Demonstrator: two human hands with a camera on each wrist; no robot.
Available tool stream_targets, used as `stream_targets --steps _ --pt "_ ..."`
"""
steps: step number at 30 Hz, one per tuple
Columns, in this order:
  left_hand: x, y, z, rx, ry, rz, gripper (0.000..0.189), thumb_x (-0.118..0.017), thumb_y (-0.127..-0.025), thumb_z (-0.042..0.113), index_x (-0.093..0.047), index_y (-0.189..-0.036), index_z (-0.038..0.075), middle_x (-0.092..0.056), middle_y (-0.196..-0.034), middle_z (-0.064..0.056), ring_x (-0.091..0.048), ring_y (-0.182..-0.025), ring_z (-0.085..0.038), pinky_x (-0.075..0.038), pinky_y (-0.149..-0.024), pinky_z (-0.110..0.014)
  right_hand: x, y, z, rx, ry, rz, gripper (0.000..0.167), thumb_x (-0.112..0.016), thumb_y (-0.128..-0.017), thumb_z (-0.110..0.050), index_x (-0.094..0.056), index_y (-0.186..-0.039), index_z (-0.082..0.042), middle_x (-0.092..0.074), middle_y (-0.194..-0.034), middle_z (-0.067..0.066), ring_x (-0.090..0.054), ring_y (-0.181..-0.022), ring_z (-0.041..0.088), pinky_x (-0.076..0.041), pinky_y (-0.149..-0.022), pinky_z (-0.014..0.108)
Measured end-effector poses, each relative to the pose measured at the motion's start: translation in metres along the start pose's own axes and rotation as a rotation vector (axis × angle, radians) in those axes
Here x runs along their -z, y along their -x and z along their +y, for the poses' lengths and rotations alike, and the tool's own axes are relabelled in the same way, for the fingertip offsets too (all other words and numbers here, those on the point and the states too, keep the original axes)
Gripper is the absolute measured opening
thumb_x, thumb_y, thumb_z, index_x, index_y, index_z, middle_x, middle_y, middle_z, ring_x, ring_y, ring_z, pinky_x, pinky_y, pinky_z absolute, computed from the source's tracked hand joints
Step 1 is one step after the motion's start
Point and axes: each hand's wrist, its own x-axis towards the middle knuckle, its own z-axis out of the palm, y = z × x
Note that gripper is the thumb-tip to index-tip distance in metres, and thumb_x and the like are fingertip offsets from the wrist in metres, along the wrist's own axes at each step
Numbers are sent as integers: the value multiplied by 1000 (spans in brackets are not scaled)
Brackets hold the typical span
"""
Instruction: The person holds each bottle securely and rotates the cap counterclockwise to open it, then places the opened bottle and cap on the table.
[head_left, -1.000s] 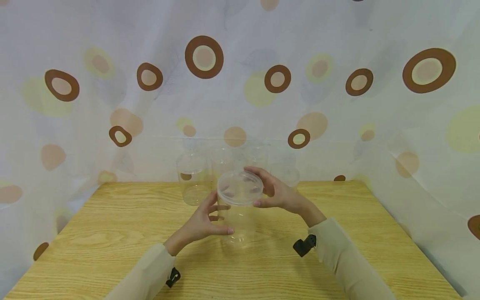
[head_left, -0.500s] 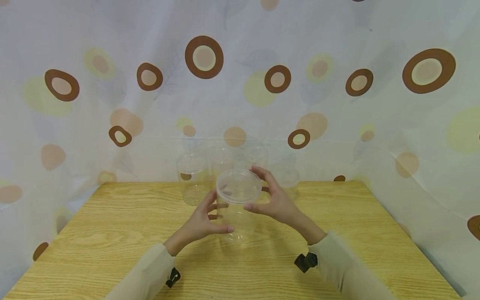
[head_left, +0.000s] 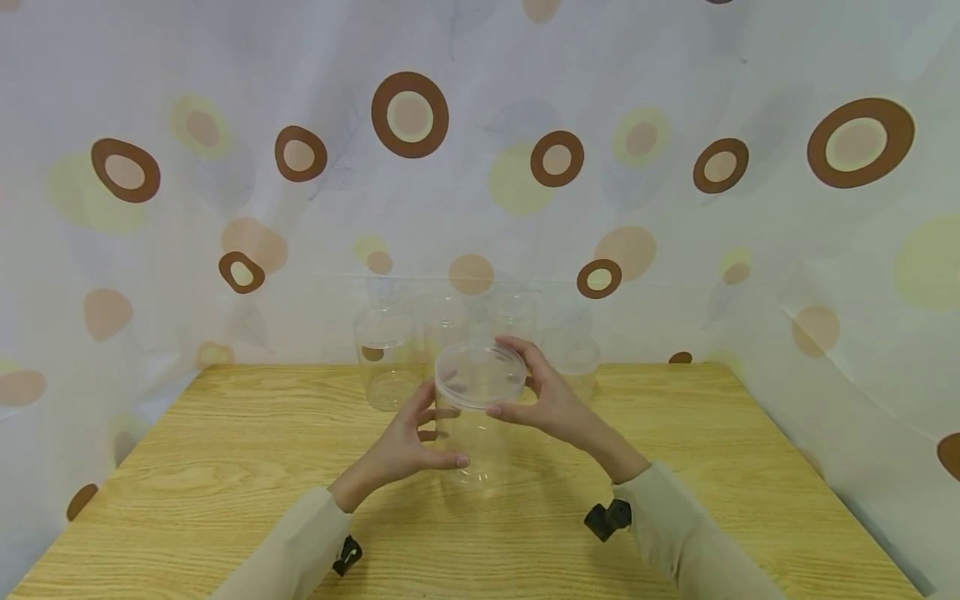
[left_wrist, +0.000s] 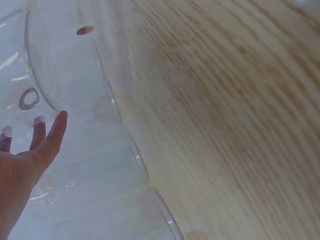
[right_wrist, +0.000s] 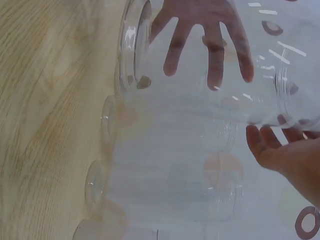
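A clear jar (head_left: 483,454) with a translucent round lid (head_left: 480,375) stands upright between both hands at the middle of the table. My left hand (head_left: 405,442) grips the jar's body from the left, thumb in front and fingers spread around the side. From the right, my right hand (head_left: 551,400) holds the lid by its rim, thumb at the front edge and fingers at the back. Through the clear wall in the right wrist view, the left fingers (right_wrist: 215,55) show spread along the jar, and the right hand (right_wrist: 295,155) curls at the lid end.
Several more clear jars stand in a group behind the held one, including one at the left (head_left: 386,358) and one at the right (head_left: 581,367). The wooden table (head_left: 225,467) ends at a patterned sheet (head_left: 480,208), which also hangs along both sides.
My right hand has shifted around the lid's rim, its thumb now further left along the front edge and its wrist lower. The left hand keeps its grip on the jar.
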Motion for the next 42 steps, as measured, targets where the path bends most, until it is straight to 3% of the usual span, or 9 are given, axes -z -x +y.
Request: stream_targets --steps 6,11,15,19,26,34,38,42 --pt "-1 0 -1 24 -1 -16 101 -80 -67 5 -18 -145 23 -28 -146 -7 -44 -121 -35 -46 -89 -45 18 -6 7 -8 -202 -226 82 -70 -81 -15 -18 -144 -13 -24 -143 11 -33 -125 28 -43 -92 27" --pt "-2 1 -2 37 -13 -20 101 -80 -68 8 -18 -145 25 -27 -147 -5 -44 -122 -34 -45 -90 -46 24 -7 11 -13 -219 -288 84 -69 -81 -15 -15 -145 -11 -23 -144 12 -33 -125 28 -43 -93 29" --pt "-3 1 -1 32 -13 -9 100 -80 -68 7 -19 -145 25 -27 -147 -4 -44 -122 -34 -45 -90 -46 23 -5 10 -16 -188 -261 87 -70 -80 -14 -14 -146 -19 -21 -146 10 -31 -129 28 -39 -99 36" --pt "-3 2 1 36 -8 9 101 -79 -69 6 -16 -146 25 -23 -149 -3 -43 -124 -35 -44 -91 -48 16 1 5 -14 -135 -183 92 -73 -78 -17 -10 -146 -25 -15 -150 9 -27 -133 31 -37 -101 48" --pt "-4 2 0 28 -18 32 101 -78 -70 7 -13 -146 27 -21 -150 -6 -39 -125 -41 -39 -93 -58 -2 9 -2 -21 -66 2 92 -73 -78 -26 -11 -145 -19 -22 -147 10 -26 -133 31 -32 -102 55" --pt "-6 1 0 19 -17 31 101 -78 -70 8 -13 -146 24 -21 -150 -8 -39 -124 -42 -39 -93 -58 -11 7 -1 -65 15 123 88 -75 -76 -22 -18 -143 -10 -32 -143 10 -31 -130 28 -31 -102 54" --pt "-7 1 1 27 -13 31 103 -78 -70 7 -12 -147 26 -20 -151 -6 -42 -124 -37 -43 -92 -53 -7 4 -1 -63 19 89 84 -74 -77 -25 -22 -142 -13 -32 -142 11 -34 -128 29 -34 -101 53" --pt "-6 1 0 26 4 18 104 -78 -70 5 -11 -147 28 -20 -151 -3 -43 -123 -35 -44 -91 -50 5 0 0 -40 -56 -40 82 -72 -79 -25 -22 -142 -16 -29 -143 11 -37 -126 31 -40 -98 45"
